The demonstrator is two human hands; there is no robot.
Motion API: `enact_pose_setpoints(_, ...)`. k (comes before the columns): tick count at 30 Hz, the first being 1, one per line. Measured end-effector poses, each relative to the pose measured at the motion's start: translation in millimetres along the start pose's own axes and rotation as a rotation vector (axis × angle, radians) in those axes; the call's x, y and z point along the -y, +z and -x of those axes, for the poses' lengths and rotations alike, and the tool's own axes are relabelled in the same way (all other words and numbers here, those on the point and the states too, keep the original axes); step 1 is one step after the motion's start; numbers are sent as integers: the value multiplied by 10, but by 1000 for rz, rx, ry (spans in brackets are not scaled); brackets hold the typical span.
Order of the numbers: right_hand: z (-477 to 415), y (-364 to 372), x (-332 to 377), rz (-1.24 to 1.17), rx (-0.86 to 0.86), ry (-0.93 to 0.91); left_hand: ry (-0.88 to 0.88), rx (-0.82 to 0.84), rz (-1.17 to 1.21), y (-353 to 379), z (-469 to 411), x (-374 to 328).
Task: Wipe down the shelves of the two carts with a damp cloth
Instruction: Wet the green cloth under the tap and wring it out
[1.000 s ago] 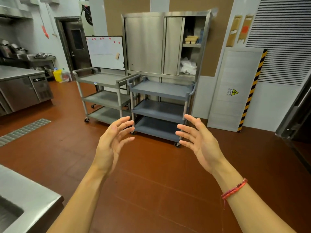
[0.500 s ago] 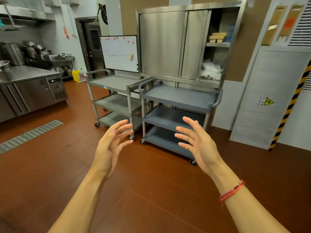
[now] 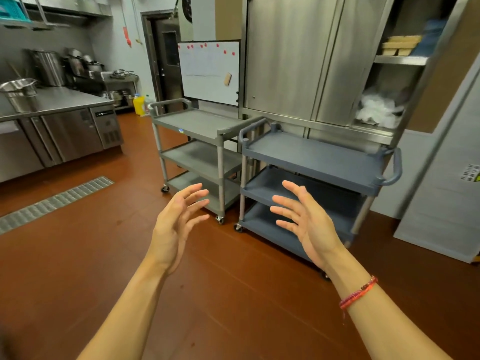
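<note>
Both hands are raised in front of the person, palms facing each other, apart. The left hand (image 3: 174, 224) is spread wide and holds nothing. The right hand (image 3: 310, 224) is likewise spread and holds nothing; a red bracelet (image 3: 358, 293) circles its wrist. The grey cart (image 3: 200, 126) and the blue cart (image 3: 319, 157) stand side by side on the red floor (image 3: 78, 255), against a steel cabinet (image 3: 285, 61). No cloth is visible.
</note>
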State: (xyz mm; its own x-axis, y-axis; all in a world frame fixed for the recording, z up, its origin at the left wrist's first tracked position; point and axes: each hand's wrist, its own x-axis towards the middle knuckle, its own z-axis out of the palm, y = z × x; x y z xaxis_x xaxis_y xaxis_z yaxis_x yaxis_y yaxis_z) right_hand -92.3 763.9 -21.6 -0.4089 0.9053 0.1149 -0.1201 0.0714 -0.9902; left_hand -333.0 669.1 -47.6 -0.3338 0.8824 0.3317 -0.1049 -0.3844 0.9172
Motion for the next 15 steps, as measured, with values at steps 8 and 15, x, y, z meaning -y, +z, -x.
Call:
enact_pose_setpoints(8, -1468, 831, -115, -29, 93, 21, 40, -99, -8, -961, -1192, -29)
enact_pose_setpoints(15, -2575, 1786, -347, -77, 279, 61, 57, -275, -91, -1887, -1643, -14)
